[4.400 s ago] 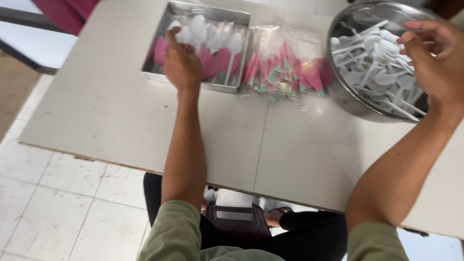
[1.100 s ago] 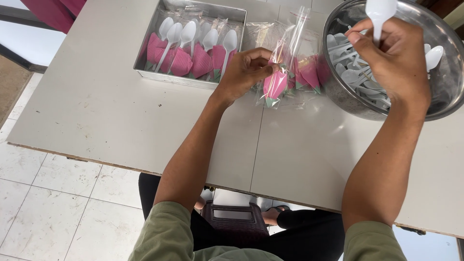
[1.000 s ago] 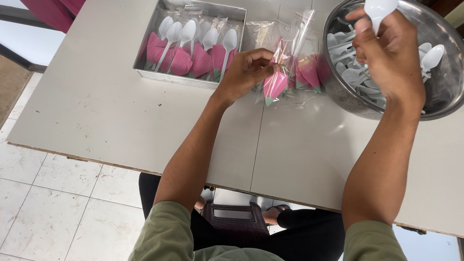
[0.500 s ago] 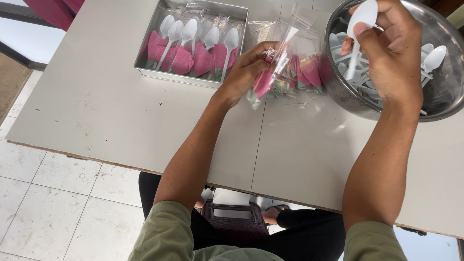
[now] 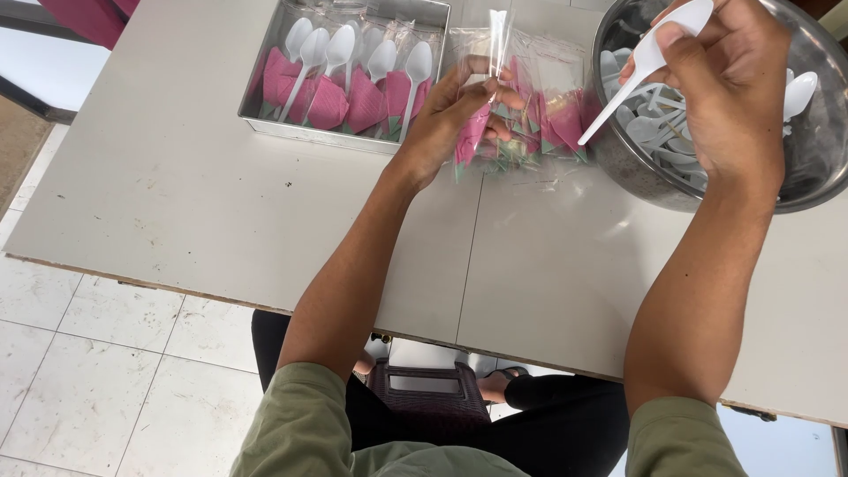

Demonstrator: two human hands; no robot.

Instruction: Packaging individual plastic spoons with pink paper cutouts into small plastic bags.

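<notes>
While the left hand (image 5: 446, 115) pinches a clear sleeve (image 5: 484, 97) with its pink napkin above the surface (image 5: 194, 203), the right hand's (image 5: 729, 84) grip pinches a white spoon (image 5: 640, 66); aiming its handle tip squarely at the sleeve's mouth would ease entry.

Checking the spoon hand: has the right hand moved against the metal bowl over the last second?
Yes. The right hand with the white spoon has tipped the handle leftward past the metal bowl rim, toward the clear bag.
</notes>
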